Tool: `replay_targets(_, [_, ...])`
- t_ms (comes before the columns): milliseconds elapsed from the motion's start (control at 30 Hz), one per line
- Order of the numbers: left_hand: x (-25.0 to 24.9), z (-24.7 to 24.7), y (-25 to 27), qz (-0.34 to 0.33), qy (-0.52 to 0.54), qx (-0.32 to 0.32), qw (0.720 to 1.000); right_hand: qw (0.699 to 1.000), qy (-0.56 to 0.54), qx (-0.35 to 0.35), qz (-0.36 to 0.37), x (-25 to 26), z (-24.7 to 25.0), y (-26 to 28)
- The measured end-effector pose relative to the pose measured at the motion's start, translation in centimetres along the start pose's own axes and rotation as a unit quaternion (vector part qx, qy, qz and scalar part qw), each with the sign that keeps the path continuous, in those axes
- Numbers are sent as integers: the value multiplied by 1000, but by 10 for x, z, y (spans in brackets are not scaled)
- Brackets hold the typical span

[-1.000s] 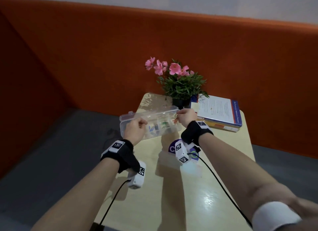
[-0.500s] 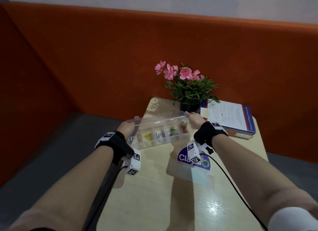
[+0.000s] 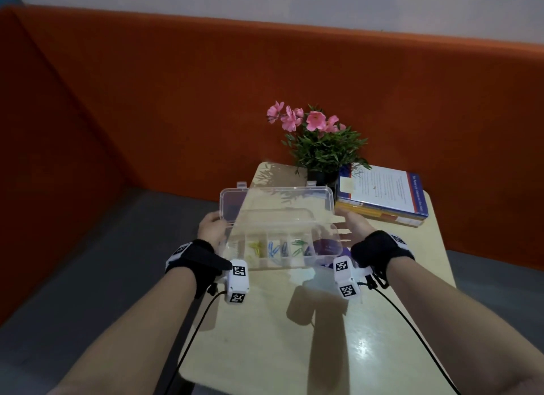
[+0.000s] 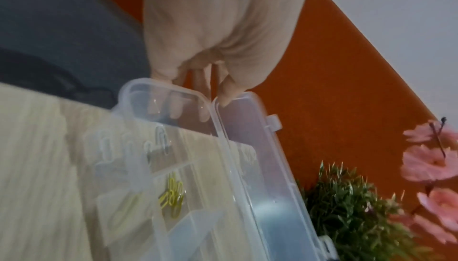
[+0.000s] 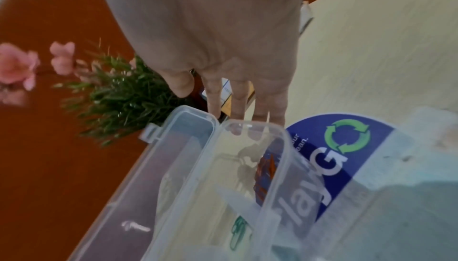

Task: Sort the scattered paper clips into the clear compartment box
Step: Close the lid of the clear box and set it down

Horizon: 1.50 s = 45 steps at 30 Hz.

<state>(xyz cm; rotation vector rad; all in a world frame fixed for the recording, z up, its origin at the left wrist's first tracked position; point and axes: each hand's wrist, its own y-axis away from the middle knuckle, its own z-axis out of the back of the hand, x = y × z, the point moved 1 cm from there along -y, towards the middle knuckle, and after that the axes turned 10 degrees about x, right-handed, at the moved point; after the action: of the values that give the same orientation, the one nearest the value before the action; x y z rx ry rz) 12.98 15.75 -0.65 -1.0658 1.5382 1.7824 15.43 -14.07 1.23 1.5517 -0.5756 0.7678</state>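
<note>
I hold the clear compartment box (image 3: 294,263) a little above the table, with its lid (image 3: 276,200) swung up and back. Yellow clips (image 3: 255,246), blue clips (image 3: 275,249) and green clips (image 3: 298,246) lie in separate compartments. The left wrist view also shows pale clips (image 4: 158,141) at the left end, and the right wrist view shows reddish clips (image 5: 266,169) at the right end. My left hand (image 3: 212,228) pinches the left end, thumb (image 4: 228,92) on the hinge edge and fingers beneath. My right hand (image 3: 357,222) lies with straight fingers (image 5: 238,104) under the right end.
A potted plant with pink flowers (image 3: 321,147) stands at the table's far edge, with a stack of books (image 3: 382,197) to its right. A blue sticker (image 5: 347,147) lies on the pale table (image 3: 294,335) under the box. Orange wall panels enclose the back and left.
The lid has swung from nearly shut to standing open. The box has come nearer to me, and my right hand went from the lid's edge to beneath the box's right end.
</note>
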Motion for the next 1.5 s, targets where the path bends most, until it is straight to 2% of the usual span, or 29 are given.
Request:
replay_targets(67, [-2,-3,9,-18,54,31,998,999,-31,8,14,0,3,9])
replay_targets(200, [-3,-4,25,-3,131,52,990,994,-90,20,54,-7,7,17])
replay_targets(267, [-1,-2,31,14,107,84,991,991,-115,24,59,-14,9,21])
replay_targets(367, [6,5,36,45,62,139,987,994,-95,29,35,-29,8,29])
replay_targets(533, [13,14,35,7,-9,165,986,995,-82,33,51,-46,5,39])
replay_targets(667, [19,14,35,-21,-83,209,974,996,-21,20,82,-54,6,41])
replay_targets(867, [15,-1,43,-94,-235,174,952,975,161,-47,142,-59,11,40])
replay_targets(933, [11,-4,42,-105,-346,169,917,950,264,-72,151,-58,10,41])
replay_targets(967, [9,-5,40,-104,-424,169,884,926,334,-74,157,-57,8,42])
replay_targets(1067, [5,-10,39,-111,-637,200,736,847,503,-29,171,-55,2,43])
replay_targets(1100, [4,-13,40,-110,-676,209,698,829,534,-20,165,-55,2,43])
replay_targets(1133, [4,-15,40,-113,-699,209,674,816,556,-19,159,-56,1,42])
replay_targets(1233, [4,-22,39,-119,-744,189,630,793,584,-44,164,-58,-2,40])
replay_targets(1300, [6,-25,38,-123,-762,177,611,786,589,-59,176,-58,-5,38])
replay_targets(1400, [5,-25,38,-137,-764,161,609,770,606,-65,188,-54,-7,34])
replay_targets(1500, [5,-26,36,-161,-758,143,615,770,609,-64,180,-48,-8,31])
